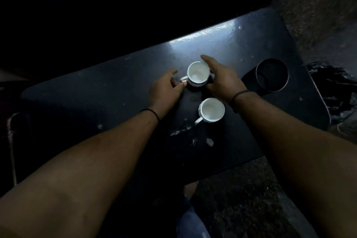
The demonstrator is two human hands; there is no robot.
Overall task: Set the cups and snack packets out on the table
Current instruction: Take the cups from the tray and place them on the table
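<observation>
At the centre of the frame the left hand (164,87) has thumb and fingertips at the small handle of a white ceramic cup (198,73), a narrow pinch just touching it; whether it truly grips cannot be told. The right hand (222,79) lies spread and flat against the cup's right side, holding nothing. A second white ceramic cup (212,109) stands upright just below, handle toward lower left. Both rest on the dark scuffed table (116,91), whose round cup-holder recess (272,74) sits at right. Judged: cup placement is nearly done. No snack packets are visible; next, both hands must let go and fetch them.
</observation>
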